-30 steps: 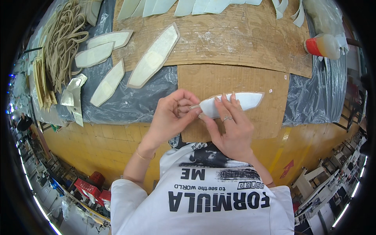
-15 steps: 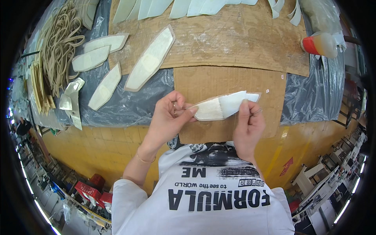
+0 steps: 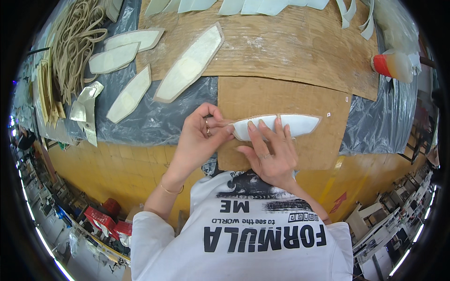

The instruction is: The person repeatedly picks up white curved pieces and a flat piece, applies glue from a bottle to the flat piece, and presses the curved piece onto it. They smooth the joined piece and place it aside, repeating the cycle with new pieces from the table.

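Observation:
A long, pointed white panel with a beige border (image 3: 303,125) lies on a brown cardboard sheet (image 3: 318,152) in front of me. My left hand (image 3: 199,138) pinches its left end between thumb and fingers. My right hand (image 3: 276,159) rests on the panel's middle, its fingers stretched out and pressing flat, thumb held apart below the near edge. The fingers cover part of the white surface. Farther left lie similar panels: a large one (image 3: 190,65) and a smaller one (image 3: 129,100), both white with beige rims.
Two overlapping panels (image 3: 115,58) lie at the upper left, near a heap of beige cords (image 3: 75,47) and a crumpled silvery piece (image 3: 84,110). White strips (image 3: 253,5) line the far edge. A red-labelled bottle (image 3: 393,65) stands at the far right. Dark plastic sheeting (image 3: 187,117) covers the table.
The white layer now lies flat along the panel, where before its right part was held up. My right hand has moved left from the panel's right end and spread its fingers.

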`<state>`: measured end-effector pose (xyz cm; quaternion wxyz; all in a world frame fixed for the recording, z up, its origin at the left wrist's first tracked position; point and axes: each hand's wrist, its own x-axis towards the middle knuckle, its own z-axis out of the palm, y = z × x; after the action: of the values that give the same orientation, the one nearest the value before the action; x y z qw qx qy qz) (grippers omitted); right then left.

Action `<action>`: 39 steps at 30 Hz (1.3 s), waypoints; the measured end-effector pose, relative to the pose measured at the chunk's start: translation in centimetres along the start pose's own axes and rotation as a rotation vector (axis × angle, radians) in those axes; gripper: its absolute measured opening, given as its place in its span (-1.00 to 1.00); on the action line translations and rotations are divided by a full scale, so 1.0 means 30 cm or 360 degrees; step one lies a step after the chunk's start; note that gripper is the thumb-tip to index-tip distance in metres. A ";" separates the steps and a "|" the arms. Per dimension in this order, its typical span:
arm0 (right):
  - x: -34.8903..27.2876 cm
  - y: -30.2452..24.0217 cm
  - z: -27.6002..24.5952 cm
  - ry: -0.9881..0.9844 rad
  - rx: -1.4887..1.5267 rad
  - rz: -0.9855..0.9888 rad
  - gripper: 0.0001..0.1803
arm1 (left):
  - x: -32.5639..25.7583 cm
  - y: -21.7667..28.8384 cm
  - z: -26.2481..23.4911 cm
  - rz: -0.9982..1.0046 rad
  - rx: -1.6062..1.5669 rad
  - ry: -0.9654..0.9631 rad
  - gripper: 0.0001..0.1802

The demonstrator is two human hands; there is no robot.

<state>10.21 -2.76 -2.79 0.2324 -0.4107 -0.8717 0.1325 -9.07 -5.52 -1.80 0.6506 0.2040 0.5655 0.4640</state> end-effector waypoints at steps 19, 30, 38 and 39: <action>-0.006 0.020 0.010 -0.0004 -0.0426 -0.0297 -0.66 | 0.005 0.017 -0.006 -0.0106 -0.0158 0.0026 -0.70; 0.009 -0.004 0.015 0.0032 -0.0387 -0.0227 -0.69 | 0.004 0.011 -0.009 -0.0049 -0.0171 -0.0021 -0.72; 0.000 -0.012 0.028 0.0044 -0.0432 -0.0176 -0.70 | 0.000 0.005 -0.010 -0.0045 -0.0147 -0.0003 -0.71; -0.001 -0.014 0.030 0.0040 -0.0443 -0.0168 -0.70 | 0.002 0.008 -0.009 -0.0035 -0.0149 -0.0025 -0.71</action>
<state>9.50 -3.09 -3.40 0.1907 -0.3940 -0.8991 -0.0071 -9.42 -5.43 -1.70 0.6688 0.1706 0.5404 0.4812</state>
